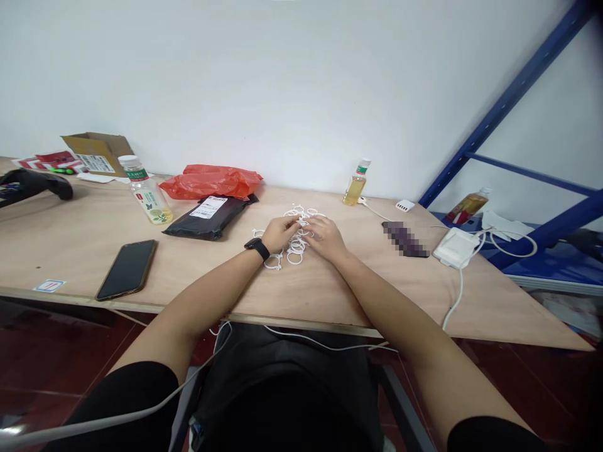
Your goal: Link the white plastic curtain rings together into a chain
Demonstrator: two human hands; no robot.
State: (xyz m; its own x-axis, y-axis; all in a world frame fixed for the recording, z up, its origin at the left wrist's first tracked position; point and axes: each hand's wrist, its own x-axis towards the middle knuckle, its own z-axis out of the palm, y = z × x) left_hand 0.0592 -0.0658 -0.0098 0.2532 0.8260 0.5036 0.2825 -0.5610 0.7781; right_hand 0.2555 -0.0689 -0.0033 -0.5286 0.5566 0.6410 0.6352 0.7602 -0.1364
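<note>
A white ring is being pinched by the fingertips of the left hand and right hand, between the desk's front and back edges. Other rings, thin, smooth and tabbed, are lying loose around them, so handling appears unfinished; whether any are being linked cannot be told. Toward the back edge, a glossy black parcel is lying against a crinkled red bag.

Your rings are white, your watch and sleeves black. You see a red bag, a black parcel with a white label, a pale-brown grained table and a blue frame.
</note>
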